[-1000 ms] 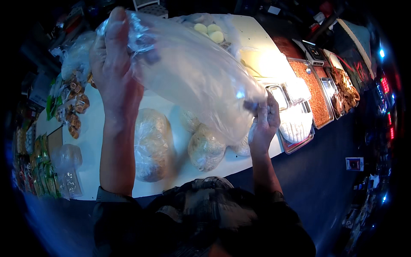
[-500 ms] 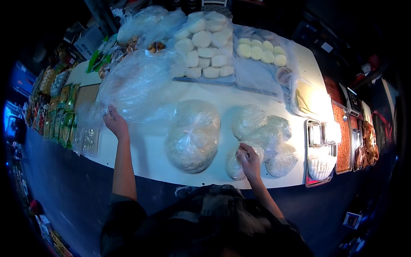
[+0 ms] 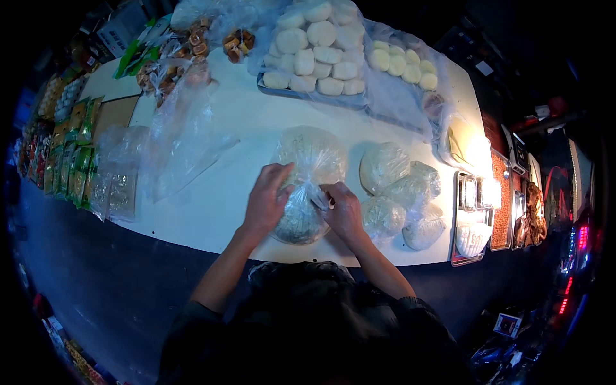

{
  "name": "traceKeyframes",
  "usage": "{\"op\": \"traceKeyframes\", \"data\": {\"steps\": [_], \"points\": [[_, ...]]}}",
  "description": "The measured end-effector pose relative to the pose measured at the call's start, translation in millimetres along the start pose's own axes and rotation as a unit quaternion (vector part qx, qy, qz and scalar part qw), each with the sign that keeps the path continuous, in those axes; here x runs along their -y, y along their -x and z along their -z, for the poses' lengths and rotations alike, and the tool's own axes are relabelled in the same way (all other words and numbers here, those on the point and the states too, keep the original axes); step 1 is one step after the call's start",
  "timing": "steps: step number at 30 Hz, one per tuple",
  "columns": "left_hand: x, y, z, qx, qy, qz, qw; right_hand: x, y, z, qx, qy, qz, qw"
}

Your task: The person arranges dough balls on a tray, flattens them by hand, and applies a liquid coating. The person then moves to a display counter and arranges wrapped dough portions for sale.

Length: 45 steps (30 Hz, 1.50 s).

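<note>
Since the earlier frame, both hands have come in over the large clear bag [image 3: 311,144], and the loose plastic [image 3: 183,138] lies released on the desk [image 3: 224,106]. The step in hand looks like working the bag's gathered neck: the right hand's [image 3: 344,208] grip is clamped on it, while the left hand's [image 3: 266,196] fingers and thumb stand apart at its left side. The bag sits on the desk beneath and between both hands; the next move probably calls for steadying it while loosening or tightening the twist.
</note>
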<state>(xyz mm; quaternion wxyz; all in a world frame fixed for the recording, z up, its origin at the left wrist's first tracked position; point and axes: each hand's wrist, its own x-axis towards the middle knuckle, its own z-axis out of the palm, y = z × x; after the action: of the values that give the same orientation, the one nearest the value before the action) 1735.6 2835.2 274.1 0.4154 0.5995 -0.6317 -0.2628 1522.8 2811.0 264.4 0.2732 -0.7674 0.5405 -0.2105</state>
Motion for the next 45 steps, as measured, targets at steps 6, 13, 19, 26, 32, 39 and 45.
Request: {"op": "traceKeyframes", "data": {"steps": [6,13,19,26,32,39,45], "points": [[1,-14,-22,0.096,-0.03,-0.031,0.994,16,1,9,-0.118,-0.153,-0.062,0.979],[-7,-12,-36,0.049,-0.056,-0.071,0.995,4,-5,21,-0.087,-0.192,-0.009,0.977],[-1,-21,-36,0.013,0.202,0.278,0.939,-15,-16,28,-0.054,-0.278,-0.101,0.954],[-1,-14,-31,-0.065,0.386,0.283,0.876,-17,-18,25,-0.147,-0.214,0.026,0.965],[-58,14,-13,-0.027,-0.029,-0.008,0.999,4,-31,14,-0.093,-0.195,0.167,0.962],[-50,24,-28,-0.06,-0.018,-0.012,0.998,-27,6,0,-0.132,-0.135,0.185,0.965],[-18,-19,-29,0.048,-0.02,0.037,0.998,-1,23,-9,-0.133,-0.173,0.111,0.97]]}}
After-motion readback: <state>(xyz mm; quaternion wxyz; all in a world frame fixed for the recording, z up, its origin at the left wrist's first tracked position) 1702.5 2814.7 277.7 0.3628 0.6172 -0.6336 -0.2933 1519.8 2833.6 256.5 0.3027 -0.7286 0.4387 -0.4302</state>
